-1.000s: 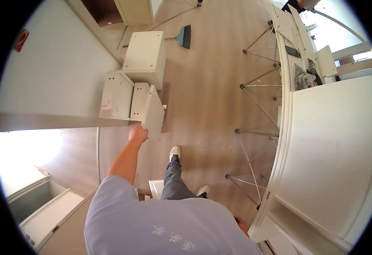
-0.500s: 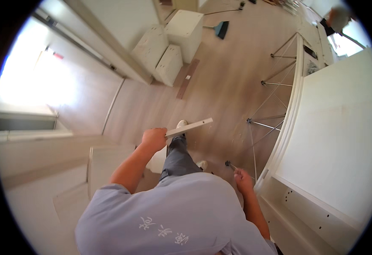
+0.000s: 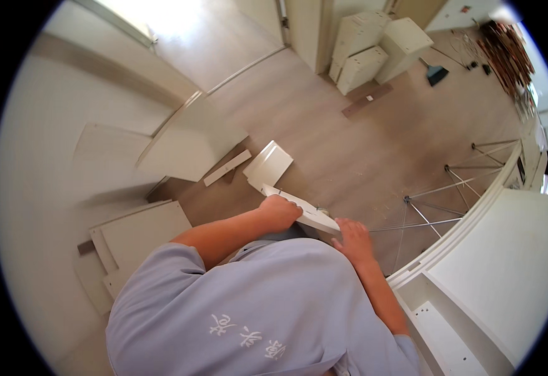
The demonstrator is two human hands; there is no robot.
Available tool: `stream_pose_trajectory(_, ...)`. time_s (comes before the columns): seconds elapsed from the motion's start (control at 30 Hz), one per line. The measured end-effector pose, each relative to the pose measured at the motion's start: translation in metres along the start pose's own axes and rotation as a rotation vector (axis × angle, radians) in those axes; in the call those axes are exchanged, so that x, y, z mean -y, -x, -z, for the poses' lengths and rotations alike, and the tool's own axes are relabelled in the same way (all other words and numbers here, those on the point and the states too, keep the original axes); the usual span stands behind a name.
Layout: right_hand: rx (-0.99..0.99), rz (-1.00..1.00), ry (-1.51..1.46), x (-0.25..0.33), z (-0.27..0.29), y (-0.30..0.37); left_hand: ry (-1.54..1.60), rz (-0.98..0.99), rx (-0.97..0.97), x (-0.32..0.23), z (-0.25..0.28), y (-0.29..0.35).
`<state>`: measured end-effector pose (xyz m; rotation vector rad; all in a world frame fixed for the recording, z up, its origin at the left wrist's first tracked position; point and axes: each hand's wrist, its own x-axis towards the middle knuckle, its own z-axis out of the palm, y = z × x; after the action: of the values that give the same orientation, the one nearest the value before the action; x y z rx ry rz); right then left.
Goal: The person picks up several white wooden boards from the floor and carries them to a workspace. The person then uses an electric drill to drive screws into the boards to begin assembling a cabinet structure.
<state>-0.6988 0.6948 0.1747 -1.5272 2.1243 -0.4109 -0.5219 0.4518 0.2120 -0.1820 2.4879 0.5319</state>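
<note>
- Panel (image 3: 299, 210): narrow white board, held level in front of the person's chest, its long axis running from 10 o'clock to 4 o'clock across the middle of the view.
- Left hand (image 3: 280, 212): closed over the panel's upper-left portion, fingers wrapped across its top face.
- Right hand (image 3: 351, 240): at the panel's 4 o'clock end, touching its edge; whether the fingers are curled beneath it cannot be told, as that end hides them.
- Step in hand, as a judgement: carrying or turning a single furniture part held between both hands, above the wood-look floor (image 3: 361, 144).
- Loose white boards: a square piece (image 3: 269, 164) and a thin strip (image 3: 227, 167) lie on the floor just beyond the panel at 11 o'clock; a large slab (image 3: 189, 141) leans farther out in the same direction.
- Flat panels (image 3: 139, 235) lie at 9 o'clock beside the person's left arm.
- Open white cabinet carcass (image 3: 474, 269) stands at 3 to 4 o'clock, its rim close to the right forearm; thin metal rods (image 3: 437, 188) stand just beyond it at 2 o'clock.
- Stacked white boxes (image 3: 368, 50) and a dustpan (image 3: 437, 74) sit well apart at 1 o'clock.
- Next move, as a judgement: any placing calls for a firm two-handed hold and a level panel, since the carcass rim and rods lie close on the right.
</note>
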Motion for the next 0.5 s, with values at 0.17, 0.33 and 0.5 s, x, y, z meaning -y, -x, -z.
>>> stream_pose_trajectory(0.17, 0.397, -0.138, 0.042, 0.082, -0.040, -0.019, 0.061, 0.011, 0.051, 0.006, -0.023, 0.065)
stream_pose_trajectory(0.33, 0.392, -0.106, 0.144, 0.156, -0.090, -0.012, 0.143, 0.049, -0.173, 0.049, -0.087, 0.156)
stream_pose_trajectory(0.5, 0.157, -0.210, -0.007, 0.211, -0.107, -0.012, 0.443, 0.288, -1.021, 0.117, -0.170, 0.257)
